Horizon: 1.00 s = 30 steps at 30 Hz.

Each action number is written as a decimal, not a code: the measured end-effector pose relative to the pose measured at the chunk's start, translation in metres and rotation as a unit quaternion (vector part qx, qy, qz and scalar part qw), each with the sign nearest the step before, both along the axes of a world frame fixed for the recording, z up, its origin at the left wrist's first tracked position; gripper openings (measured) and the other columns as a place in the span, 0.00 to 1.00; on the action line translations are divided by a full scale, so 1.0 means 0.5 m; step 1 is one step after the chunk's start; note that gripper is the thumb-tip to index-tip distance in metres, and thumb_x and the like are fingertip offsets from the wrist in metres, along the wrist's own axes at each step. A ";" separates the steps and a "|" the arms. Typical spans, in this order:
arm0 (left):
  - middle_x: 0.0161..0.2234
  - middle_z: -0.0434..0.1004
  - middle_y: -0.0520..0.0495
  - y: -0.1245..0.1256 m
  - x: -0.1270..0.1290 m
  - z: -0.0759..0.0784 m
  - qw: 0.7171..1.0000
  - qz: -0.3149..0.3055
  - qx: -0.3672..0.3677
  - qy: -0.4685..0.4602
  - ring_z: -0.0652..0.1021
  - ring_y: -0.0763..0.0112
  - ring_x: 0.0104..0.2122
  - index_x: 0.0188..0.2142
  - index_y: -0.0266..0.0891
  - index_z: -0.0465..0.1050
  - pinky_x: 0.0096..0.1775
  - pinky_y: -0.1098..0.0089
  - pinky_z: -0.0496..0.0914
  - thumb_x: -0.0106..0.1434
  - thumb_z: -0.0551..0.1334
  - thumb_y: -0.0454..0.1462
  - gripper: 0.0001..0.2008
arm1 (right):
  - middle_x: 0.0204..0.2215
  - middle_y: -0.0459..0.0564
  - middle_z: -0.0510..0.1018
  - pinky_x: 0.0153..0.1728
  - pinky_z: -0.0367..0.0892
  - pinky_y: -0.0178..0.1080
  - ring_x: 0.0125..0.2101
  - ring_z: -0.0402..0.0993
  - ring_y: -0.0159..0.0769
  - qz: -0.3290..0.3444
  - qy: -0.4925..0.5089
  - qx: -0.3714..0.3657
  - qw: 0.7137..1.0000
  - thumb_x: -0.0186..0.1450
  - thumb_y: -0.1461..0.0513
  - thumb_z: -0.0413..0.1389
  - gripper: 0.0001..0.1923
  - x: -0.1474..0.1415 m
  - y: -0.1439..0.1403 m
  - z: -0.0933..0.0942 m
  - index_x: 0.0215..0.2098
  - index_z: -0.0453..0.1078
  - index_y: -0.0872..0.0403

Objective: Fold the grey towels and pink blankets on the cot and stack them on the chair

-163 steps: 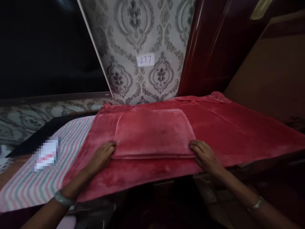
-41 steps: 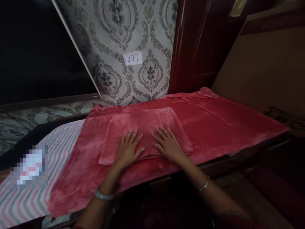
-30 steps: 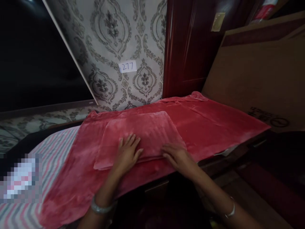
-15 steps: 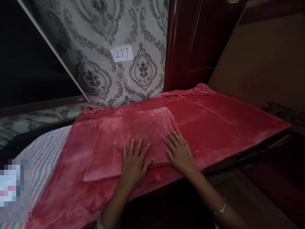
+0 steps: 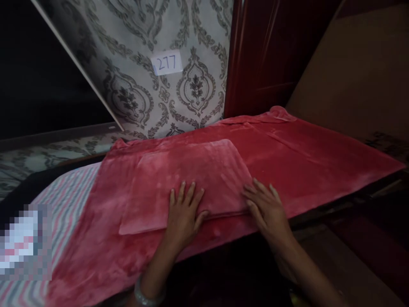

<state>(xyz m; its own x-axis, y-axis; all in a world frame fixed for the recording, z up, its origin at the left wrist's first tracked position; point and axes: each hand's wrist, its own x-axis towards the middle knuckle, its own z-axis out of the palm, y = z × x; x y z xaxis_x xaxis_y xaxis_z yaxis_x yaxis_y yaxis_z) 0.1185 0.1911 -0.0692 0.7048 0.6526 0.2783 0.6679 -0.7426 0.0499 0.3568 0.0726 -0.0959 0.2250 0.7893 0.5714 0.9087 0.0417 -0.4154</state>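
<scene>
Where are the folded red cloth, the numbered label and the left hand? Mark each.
folded red cloth (image 5: pixel 188 175), head view, middle of its top face
numbered label (image 5: pixel 166 63), head view, centre of the paper
left hand (image 5: pixel 185 213), head view, back of the hand

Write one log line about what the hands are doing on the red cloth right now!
left hand: flat, open on folded red cloth | right hand: open at its right near corner | underneath: red blanket

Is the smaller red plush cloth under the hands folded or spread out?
Folded: the smaller red plush cloth is a compact rectangle with stacked edges at its near side.

Flat hands on folded red cloth
</scene>
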 end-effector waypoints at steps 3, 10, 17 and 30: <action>0.68 0.63 0.41 0.013 -0.032 0.043 1.000 0.007 -0.008 0.000 0.63 0.53 0.68 0.65 0.45 0.66 0.66 0.40 0.55 0.73 0.51 0.43 0.24 | 0.60 0.53 0.74 0.65 0.54 0.60 0.66 0.61 0.47 0.019 -0.030 -0.005 0.999 0.75 0.55 0.44 0.24 -0.011 0.050 0.045 0.65 0.67 0.47; 0.72 0.52 0.36 0.080 -0.121 0.066 0.978 0.205 -0.009 0.046 0.54 0.42 0.71 0.68 0.42 0.61 0.64 0.33 0.53 0.70 0.55 0.49 0.30 | 0.71 0.51 0.56 0.64 0.52 0.65 0.70 0.46 0.59 0.068 -0.143 -0.135 0.978 0.72 0.47 0.48 0.30 -0.066 0.155 0.048 0.70 0.61 0.43; 0.73 0.46 0.40 0.085 -0.133 0.019 0.968 0.235 -0.052 0.070 0.50 0.42 0.71 0.71 0.47 0.56 0.63 0.37 0.59 0.71 0.54 0.50 0.32 | 0.71 0.50 0.56 0.64 0.50 0.65 0.71 0.44 0.58 0.065 -0.181 -0.170 0.967 0.73 0.47 0.47 0.30 -0.068 0.155 0.002 0.71 0.59 0.42; 0.73 0.46 0.40 0.098 -0.170 -0.001 0.942 0.201 -0.173 -0.205 0.49 0.53 0.72 0.70 0.42 0.57 0.68 0.43 0.48 0.70 0.54 0.48 0.32 | 0.67 0.58 0.63 0.68 0.47 0.61 0.69 0.52 0.54 0.248 -0.184 -0.184 0.933 0.73 0.53 0.49 0.26 -0.163 0.248 0.164 0.66 0.66 0.52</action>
